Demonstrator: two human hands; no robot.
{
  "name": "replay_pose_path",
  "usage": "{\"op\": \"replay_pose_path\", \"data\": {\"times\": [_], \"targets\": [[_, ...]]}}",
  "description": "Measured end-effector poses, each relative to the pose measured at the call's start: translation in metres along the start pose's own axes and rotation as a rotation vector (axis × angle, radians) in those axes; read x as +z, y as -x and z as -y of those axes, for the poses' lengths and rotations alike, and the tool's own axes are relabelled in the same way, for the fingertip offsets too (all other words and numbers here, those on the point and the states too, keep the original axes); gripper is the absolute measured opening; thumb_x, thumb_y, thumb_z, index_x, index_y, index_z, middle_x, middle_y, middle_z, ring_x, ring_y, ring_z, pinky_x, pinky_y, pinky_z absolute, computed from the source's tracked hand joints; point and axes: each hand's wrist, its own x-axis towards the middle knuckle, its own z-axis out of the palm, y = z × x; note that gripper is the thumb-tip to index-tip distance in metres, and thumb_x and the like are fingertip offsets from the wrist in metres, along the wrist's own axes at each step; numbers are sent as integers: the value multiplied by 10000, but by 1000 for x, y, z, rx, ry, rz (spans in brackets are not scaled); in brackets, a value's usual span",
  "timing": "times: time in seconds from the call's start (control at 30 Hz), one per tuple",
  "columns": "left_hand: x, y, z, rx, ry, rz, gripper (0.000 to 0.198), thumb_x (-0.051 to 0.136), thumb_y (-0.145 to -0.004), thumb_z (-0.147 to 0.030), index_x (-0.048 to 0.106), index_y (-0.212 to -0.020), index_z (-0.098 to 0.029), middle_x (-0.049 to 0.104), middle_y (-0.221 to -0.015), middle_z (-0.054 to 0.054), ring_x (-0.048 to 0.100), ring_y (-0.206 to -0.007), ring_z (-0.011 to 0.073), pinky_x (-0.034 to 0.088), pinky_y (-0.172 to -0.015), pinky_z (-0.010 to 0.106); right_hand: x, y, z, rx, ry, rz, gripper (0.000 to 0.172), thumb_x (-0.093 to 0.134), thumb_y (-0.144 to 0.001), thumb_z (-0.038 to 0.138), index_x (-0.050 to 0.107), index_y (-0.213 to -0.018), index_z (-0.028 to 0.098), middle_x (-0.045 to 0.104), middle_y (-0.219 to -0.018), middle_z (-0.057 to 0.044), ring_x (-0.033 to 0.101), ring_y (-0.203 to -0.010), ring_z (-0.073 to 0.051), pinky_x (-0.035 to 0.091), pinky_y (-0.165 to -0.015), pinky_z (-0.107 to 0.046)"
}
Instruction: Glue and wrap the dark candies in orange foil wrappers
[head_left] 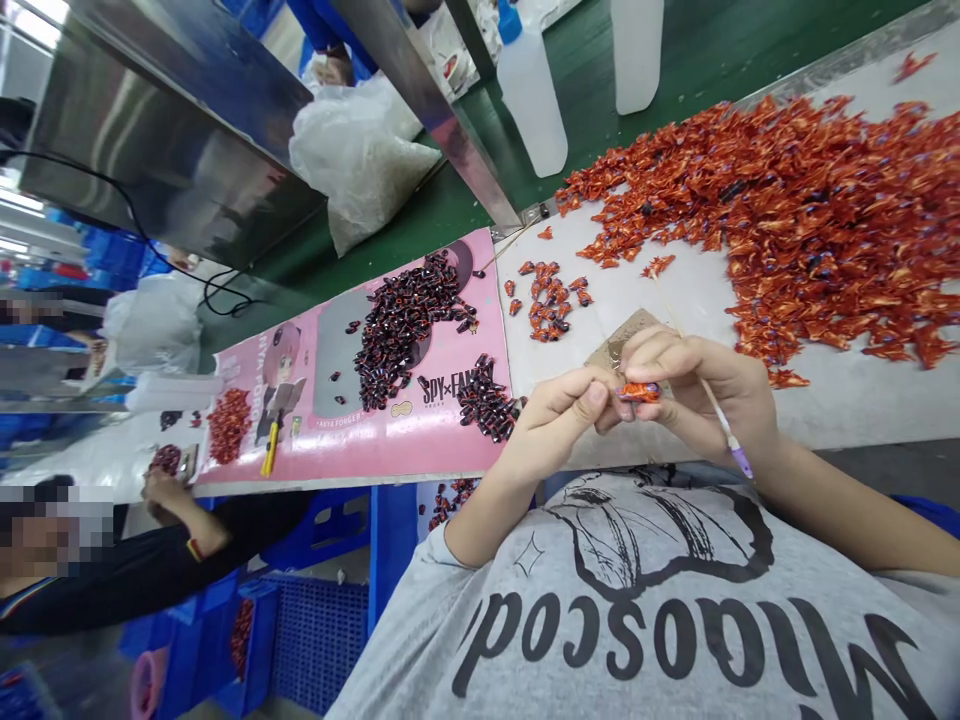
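In front of my chest, my left hand (562, 415) pinches a small glossy orange piece (639, 391) with dark parts between thumb and fingertips. My right hand (709, 390) is closed too, its fingertips on the other end of that piece. A thin brush (726, 432) with a white and purple handle is tucked in my right hand, its slim end pointing away over the table. Just beyond the fingers lies a brownish flat pad (626, 335), partly hidden by my hands. A small group of orange pieces (551, 303) is spread on the white surface beyond my left hand.
A large heap of orange pieces (847, 220) covers the right side. Dark pieces (409, 320) lie on a pink mat (337, 440) with a yellow cutter (271, 450). Behind stand a metal post (450, 130), a white bottle (536, 105) and a plastic bag (360, 150). A co-worker's hand (165, 492) is at left.
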Motion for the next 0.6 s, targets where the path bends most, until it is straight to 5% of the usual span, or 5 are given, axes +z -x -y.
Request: {"op": "replay_pose_path", "data": {"times": [0.13, 0.23, 0.33, 0.43, 0.6], "targets": [[0, 0, 9, -57, -182, -50, 524, 571, -877, -667, 640, -707, -176, 580, -643, 1, 466, -582, 103, 401, -590, 248, -14, 4, -3, -147, 431, 130, 94, 670, -941, 293, 660, -1018, 239, 737, -867, -29, 697, -946, -216, 495, -855, -410], [-12, -5, 16, -170, -570, -174, 480, 490, -948, -572, 629, -722, -172, 571, -645, -4, 489, -609, 115, 401, -617, 244, -25, 7, -11, -188, 652, 235, 186, 620, -975, 349, 662, -1091, 209, 756, -974, -73, 693, -1056, -254, 485, -881, -422], [-41, -18, 21, -321, -1032, -366, 370, 416, -997, -377, 641, -790, -168, 624, -702, 18, 552, -668, 147, 399, -651, 258, -36, 12, -18, -122, 683, 246, 211, 566, -1001, 361, 672, -1084, 198, 761, -995, -88, 720, -974, -237, 533, -816, -388], [-76, -36, 20, -370, -1201, -489, 291, 423, -981, -276, 660, -861, -156, 697, -806, 81, 631, -810, 215, 414, -762, 310, -45, 19, -17, -37, 661, 198, 154, 574, -994, 312, 691, -1017, 214, 769, -945, -64, 736, -851, -203, 568, -751, -346], [-103, -59, 24, -427, -1387, -482, 290, 412, -953, -176, 693, -910, -118, 752, -1012, 205, 678, -1035, 314, 380, -985, 449, -63, 33, -6, 36, 695, 133, 162, 584, -982, 308, 719, -968, 219, 771, -897, -50, 734, -785, -206, 582, -710, -334]]}}
